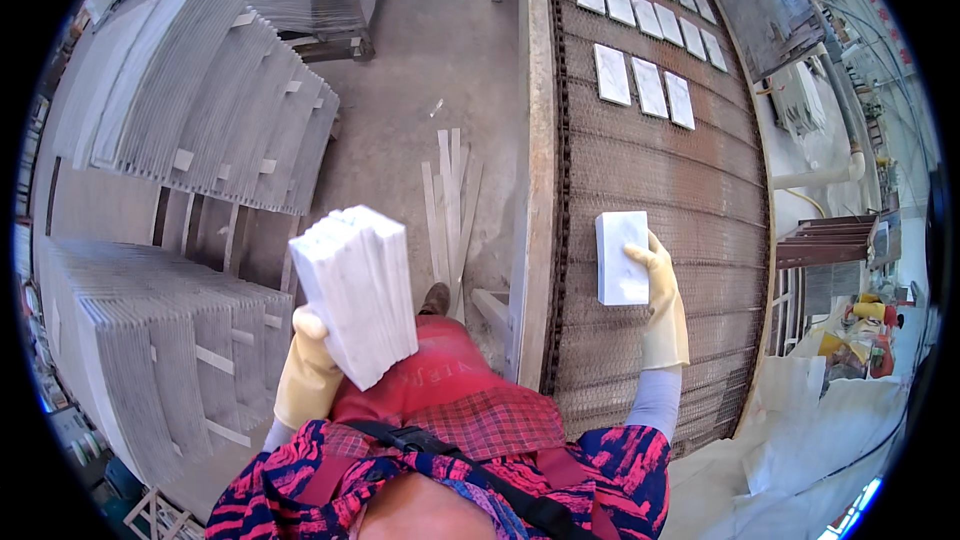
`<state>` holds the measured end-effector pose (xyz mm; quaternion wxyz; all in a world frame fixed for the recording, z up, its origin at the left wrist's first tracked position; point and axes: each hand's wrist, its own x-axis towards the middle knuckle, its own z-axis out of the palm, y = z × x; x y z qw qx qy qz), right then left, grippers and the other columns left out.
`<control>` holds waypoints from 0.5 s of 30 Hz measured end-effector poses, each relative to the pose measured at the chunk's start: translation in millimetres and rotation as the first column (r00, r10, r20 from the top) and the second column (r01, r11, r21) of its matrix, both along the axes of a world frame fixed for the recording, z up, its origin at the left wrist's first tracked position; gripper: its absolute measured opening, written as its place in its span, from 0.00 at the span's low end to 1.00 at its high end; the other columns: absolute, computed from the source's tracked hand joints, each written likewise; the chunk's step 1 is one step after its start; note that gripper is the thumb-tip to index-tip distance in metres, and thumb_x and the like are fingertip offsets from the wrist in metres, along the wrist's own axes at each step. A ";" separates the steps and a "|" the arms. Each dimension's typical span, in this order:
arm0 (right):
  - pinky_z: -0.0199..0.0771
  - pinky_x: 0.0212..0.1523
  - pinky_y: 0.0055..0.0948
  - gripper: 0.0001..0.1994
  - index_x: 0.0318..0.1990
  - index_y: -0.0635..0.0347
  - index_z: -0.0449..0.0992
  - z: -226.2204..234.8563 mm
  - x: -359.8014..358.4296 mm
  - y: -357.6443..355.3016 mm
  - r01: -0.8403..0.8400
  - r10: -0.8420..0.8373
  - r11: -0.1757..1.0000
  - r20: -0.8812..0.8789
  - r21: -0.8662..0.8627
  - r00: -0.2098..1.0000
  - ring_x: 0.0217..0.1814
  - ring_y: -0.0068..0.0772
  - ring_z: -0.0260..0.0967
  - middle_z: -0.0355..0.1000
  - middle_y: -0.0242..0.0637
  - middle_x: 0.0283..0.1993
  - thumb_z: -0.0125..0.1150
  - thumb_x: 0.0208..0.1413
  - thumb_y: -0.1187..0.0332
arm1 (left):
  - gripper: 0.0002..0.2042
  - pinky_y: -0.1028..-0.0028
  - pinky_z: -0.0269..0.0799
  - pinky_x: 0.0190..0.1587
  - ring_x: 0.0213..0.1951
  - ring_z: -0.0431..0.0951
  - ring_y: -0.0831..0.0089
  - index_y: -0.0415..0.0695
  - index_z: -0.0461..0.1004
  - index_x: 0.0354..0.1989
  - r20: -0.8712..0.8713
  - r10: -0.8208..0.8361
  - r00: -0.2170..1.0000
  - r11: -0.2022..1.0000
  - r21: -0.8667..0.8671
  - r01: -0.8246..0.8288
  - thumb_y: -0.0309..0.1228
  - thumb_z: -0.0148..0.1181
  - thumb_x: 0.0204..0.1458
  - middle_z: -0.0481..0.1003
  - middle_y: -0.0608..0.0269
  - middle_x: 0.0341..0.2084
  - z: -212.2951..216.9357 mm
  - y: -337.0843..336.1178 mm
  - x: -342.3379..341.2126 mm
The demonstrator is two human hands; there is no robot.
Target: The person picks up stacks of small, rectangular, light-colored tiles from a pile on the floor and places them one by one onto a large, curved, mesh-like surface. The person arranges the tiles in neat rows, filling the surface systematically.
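My left hand [308, 368], in a cream rubber glove, is closed around the lower left side of a thick stack of white marble tiles [358, 295]. The stack is tilted, held in front of my red apron [440, 365]. Over the near part of the mesh conveyor belt [640, 165], my gloved right hand [662, 290] grips a white marble tile [616, 265] by its right edge, thumb on top. Whether a second tile lies under it, or whether it touches the belt, I cannot tell. Farther up the belt, several similar tiles [649, 87] lie flat in rows.
Large grey-white stone slabs [215, 90] stand in racks on the left, with another slab stack [150, 340] nearer. Thin stone strips [450, 200] lie on the floor beside the conveyor's side rail [538, 140]. A brown metal rack [820, 243] stands beyond the belt's right edge.
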<state>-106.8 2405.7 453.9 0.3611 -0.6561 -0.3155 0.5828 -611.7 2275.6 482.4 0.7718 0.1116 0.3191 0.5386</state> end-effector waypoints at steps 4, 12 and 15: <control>0.78 0.64 0.39 0.35 0.73 0.69 0.68 -9.0 8.9 5.2 0.051 -0.049 0.999 0.150 -0.015 0.988 0.61 0.45 0.80 0.79 0.50 0.63 0.70 0.57 0.74 | 0.57 0.52 0.78 0.64 0.58 0.81 0.51 0.39 0.65 0.74 0.012 -0.123 0.992 0.992 -0.006 0.123 0.53 0.80 0.30 0.77 0.46 0.61 -15.9 82.5 1.9; 0.68 0.74 0.40 0.29 0.72 0.56 0.73 39.7 -58.4 27.2 0.141 -0.151 0.986 0.823 0.088 0.547 0.74 0.41 0.69 0.74 0.41 0.70 0.70 0.62 0.73 | 0.48 0.57 0.74 0.67 0.62 0.79 0.53 0.36 0.66 0.74 0.310 -0.495 0.811 0.867 0.123 0.482 0.37 0.75 0.37 0.78 0.49 0.62 -50.7 255.0 29.0; 0.66 0.75 0.45 0.34 0.73 0.54 0.73 87.2 -158.9 71.0 0.122 -0.187 0.978 0.451 0.169 0.873 0.75 0.42 0.68 0.73 0.43 0.71 0.76 0.58 0.63 | 0.47 0.57 0.74 0.67 0.63 0.79 0.53 0.36 0.66 0.74 0.305 -0.553 0.775 0.832 0.141 0.537 0.33 0.74 0.39 0.78 0.48 0.63 -51.1 304.6 30.8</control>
